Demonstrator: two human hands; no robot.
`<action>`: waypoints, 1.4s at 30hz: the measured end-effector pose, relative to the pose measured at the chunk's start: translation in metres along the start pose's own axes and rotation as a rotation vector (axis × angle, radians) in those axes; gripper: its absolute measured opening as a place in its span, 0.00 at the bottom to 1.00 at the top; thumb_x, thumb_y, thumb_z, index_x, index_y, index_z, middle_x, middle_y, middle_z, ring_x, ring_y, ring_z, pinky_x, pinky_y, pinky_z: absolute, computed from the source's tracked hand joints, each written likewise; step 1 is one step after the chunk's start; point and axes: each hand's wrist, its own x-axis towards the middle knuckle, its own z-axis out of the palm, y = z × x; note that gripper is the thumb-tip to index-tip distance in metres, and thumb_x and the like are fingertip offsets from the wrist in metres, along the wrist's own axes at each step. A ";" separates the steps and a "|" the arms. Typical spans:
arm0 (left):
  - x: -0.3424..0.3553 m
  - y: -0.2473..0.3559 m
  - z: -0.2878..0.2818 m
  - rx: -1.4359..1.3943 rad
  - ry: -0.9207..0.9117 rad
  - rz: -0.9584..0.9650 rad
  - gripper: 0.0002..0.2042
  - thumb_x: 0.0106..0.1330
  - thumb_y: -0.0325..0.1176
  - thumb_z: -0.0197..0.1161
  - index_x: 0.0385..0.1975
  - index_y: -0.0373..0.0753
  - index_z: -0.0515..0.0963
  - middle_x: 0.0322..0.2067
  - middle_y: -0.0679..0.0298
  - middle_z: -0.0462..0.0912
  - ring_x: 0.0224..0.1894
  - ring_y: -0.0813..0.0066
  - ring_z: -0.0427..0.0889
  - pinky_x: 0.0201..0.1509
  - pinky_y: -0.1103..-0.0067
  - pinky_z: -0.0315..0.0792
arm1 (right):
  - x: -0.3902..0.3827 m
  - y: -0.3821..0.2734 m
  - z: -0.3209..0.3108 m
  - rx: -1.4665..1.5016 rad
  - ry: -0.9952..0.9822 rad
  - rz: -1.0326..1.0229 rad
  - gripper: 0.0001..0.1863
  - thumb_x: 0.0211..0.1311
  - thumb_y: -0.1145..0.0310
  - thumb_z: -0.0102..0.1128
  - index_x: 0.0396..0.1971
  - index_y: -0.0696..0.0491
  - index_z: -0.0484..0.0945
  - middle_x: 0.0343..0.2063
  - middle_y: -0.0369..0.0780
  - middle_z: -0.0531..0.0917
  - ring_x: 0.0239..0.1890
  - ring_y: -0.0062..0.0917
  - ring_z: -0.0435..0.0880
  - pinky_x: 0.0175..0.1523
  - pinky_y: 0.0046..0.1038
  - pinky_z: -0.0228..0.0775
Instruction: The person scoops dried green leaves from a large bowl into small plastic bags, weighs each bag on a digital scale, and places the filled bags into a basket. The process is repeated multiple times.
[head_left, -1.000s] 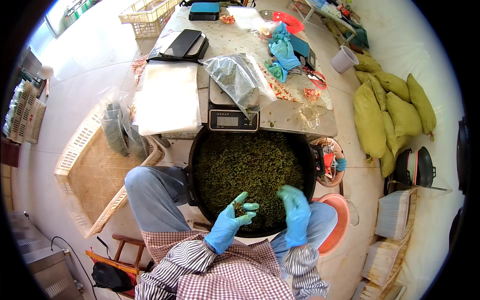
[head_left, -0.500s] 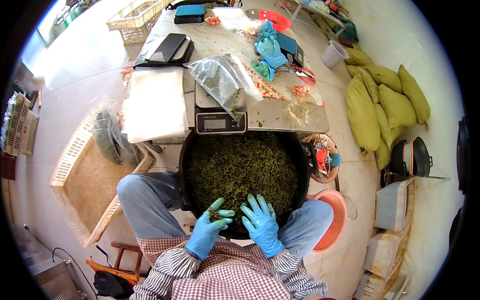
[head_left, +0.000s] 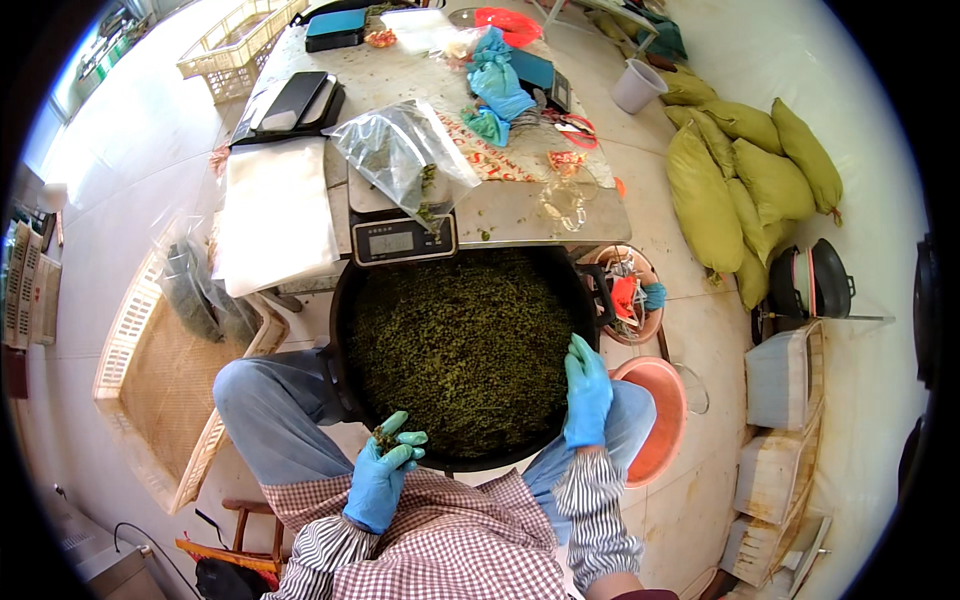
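Note:
Between my knees stands a wide black pot (head_left: 338, 350) filled with small, round-looking green plant pieces (head_left: 460, 350). Both hands wear blue gloves. My left hand (head_left: 378, 485), by the pot's near left rim, pinches a small clump of green plant pieces (head_left: 385, 438) between thumb and fingers. At the pot's right rim is my right hand (head_left: 587, 395), its fingers stretched out and nothing visible in them. Just past the pot, a digital scale (head_left: 402, 242) sits at the table's edge with a clear plastic bag (head_left: 395, 150) on it, holding some green pieces.
The table (head_left: 500, 225) also bears white sheets (head_left: 278, 210), another scale (head_left: 297, 105) and a crumpled blue bag (head_left: 498, 90). A cream basket (head_left: 140, 400) stands left. On the right are an orange basin (head_left: 655, 410), a waste bin (head_left: 640, 325) and several stuffed green sacks (head_left: 705, 195).
My right hand has moved right, from over the green pieces to the pot's right rim. My left hand has drawn back toward my body, still pinching the clump. The view has shifted slightly.

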 end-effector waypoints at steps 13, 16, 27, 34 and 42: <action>0.002 0.002 0.016 -0.027 -0.042 0.007 0.28 0.72 0.22 0.57 0.72 0.33 0.60 0.51 0.55 0.83 0.44 0.73 0.82 0.49 0.81 0.77 | 0.061 -0.021 0.012 0.754 -0.086 0.605 0.14 0.66 0.57 0.70 0.35 0.54 0.87 0.25 0.31 0.85 0.24 0.15 0.79 0.29 0.19 0.68; 0.010 0.001 0.029 -0.018 -0.081 -0.033 0.29 0.72 0.24 0.58 0.72 0.33 0.59 0.51 0.55 0.83 0.44 0.73 0.81 0.49 0.80 0.76 | 0.052 -0.044 -0.024 0.942 -0.161 0.573 0.14 0.68 0.55 0.67 0.38 0.52 0.88 0.28 0.30 0.86 0.27 0.11 0.80 0.30 0.17 0.67; 0.039 0.003 0.098 0.119 -0.180 -0.056 0.26 0.75 0.30 0.58 0.71 0.34 0.61 0.57 0.54 0.80 0.51 0.73 0.82 0.57 0.76 0.75 | -0.005 -0.023 0.018 0.806 -0.451 0.373 0.17 0.74 0.57 0.59 0.45 0.57 0.84 0.40 0.38 0.89 0.39 0.22 0.87 0.46 0.25 0.79; 0.042 -0.011 0.089 0.143 -0.093 -0.020 0.26 0.76 0.31 0.58 0.71 0.35 0.62 0.58 0.55 0.80 0.51 0.72 0.82 0.59 0.75 0.75 | -0.008 -0.049 -0.007 1.216 -0.425 0.576 0.19 0.75 0.54 0.58 0.46 0.57 0.83 0.44 0.40 0.88 0.42 0.22 0.87 0.47 0.28 0.80; 0.049 -0.041 0.130 0.032 -0.272 -0.111 0.40 0.74 0.67 0.44 0.77 0.45 0.52 0.76 0.63 0.54 0.76 0.64 0.54 0.80 0.64 0.44 | -0.049 -0.083 -0.018 0.608 -0.329 0.081 0.31 0.61 0.59 0.72 0.62 0.55 0.75 0.55 0.43 0.80 0.53 0.32 0.81 0.62 0.30 0.73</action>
